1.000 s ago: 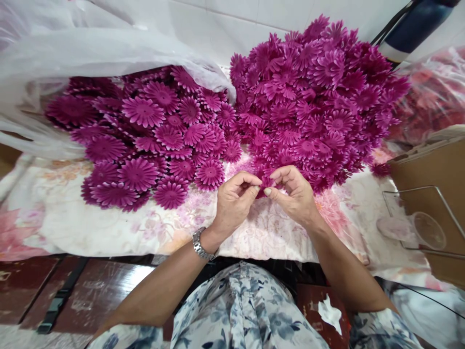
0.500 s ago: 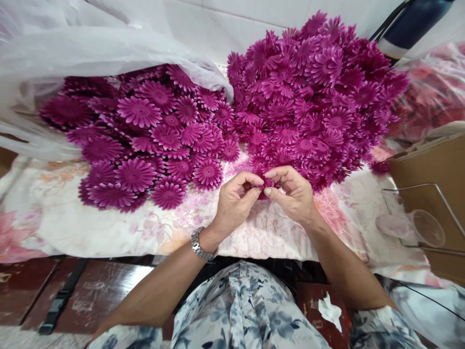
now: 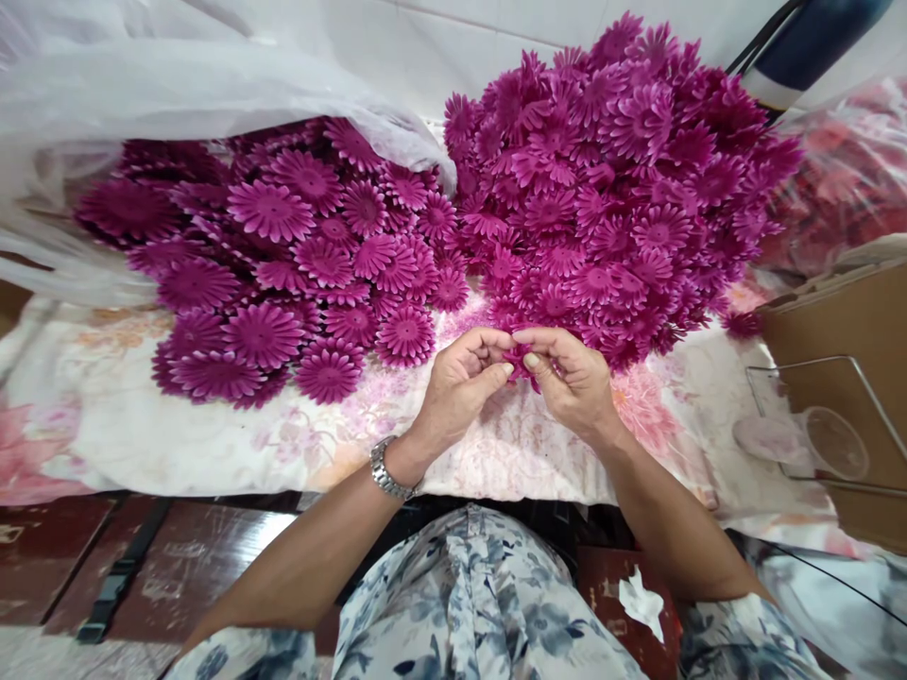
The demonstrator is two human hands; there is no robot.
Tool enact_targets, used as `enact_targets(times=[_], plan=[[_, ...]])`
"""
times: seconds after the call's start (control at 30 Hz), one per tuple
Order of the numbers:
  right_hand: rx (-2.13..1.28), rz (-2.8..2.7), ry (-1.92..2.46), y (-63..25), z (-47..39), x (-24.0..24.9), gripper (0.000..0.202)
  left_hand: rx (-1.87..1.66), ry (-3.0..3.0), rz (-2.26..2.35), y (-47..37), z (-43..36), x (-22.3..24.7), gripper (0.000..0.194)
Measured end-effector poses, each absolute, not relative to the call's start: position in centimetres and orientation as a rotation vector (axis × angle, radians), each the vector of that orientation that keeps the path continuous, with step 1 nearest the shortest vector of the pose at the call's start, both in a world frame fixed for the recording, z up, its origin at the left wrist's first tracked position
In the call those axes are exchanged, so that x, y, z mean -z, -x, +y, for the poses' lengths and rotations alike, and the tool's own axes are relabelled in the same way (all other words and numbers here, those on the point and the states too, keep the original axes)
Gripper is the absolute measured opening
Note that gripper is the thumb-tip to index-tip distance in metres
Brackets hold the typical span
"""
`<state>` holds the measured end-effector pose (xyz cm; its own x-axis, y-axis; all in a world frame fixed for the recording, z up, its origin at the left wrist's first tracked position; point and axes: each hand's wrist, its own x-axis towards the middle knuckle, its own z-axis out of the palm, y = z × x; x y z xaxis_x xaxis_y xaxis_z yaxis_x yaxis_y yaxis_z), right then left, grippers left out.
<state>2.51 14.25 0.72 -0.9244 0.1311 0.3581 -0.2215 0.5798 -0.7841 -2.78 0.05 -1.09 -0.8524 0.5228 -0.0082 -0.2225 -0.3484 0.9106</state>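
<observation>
Between my two hands is a small magenta flower piece (image 3: 521, 361), partly hidden by the fingers. My left hand (image 3: 464, 382) pinches its left side between thumb and forefinger, and my right hand (image 3: 569, 380) pinches its right side. Just beyond the hands rises a large heap of magenta petal flowers (image 3: 595, 208). Stacked flat magenta flower layers (image 3: 265, 335) lie to the left, some spilling from under a white translucent plastic bag (image 3: 213, 90).
A floral cloth (image 3: 298, 444) covers the table. On the right are a cardboard box (image 3: 843, 331), a wire frame with a clear plastic cup (image 3: 836, 442), and a bag of red flowers (image 3: 843, 179). A dark blue bottle (image 3: 814, 42) stands behind.
My fingers have shifted slightly around the small flower piece, and more of its petals show below the fingertips. The heaps look the same.
</observation>
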Motion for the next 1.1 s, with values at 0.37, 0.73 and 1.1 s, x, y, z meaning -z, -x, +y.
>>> enact_targets(times=[0.37,0.73,1.1], plan=[[-1.238,-2.338,0.056,-2.4,13.9,0.5,0.017,-2.196,-0.308,1.476,2.8,0.1,0.8,0.013],[-1.250,-2.374,-0.036,-2.3,13.2,0.3,0.006,-2.194,-0.358,1.648,2.8,0.4,1.2,0.008],[-1.124,-1.961,0.142,-2.0,15.6,-0.5,0.006,-2.266,-0.204,1.553,3.0,0.4,1.0,0.013]])
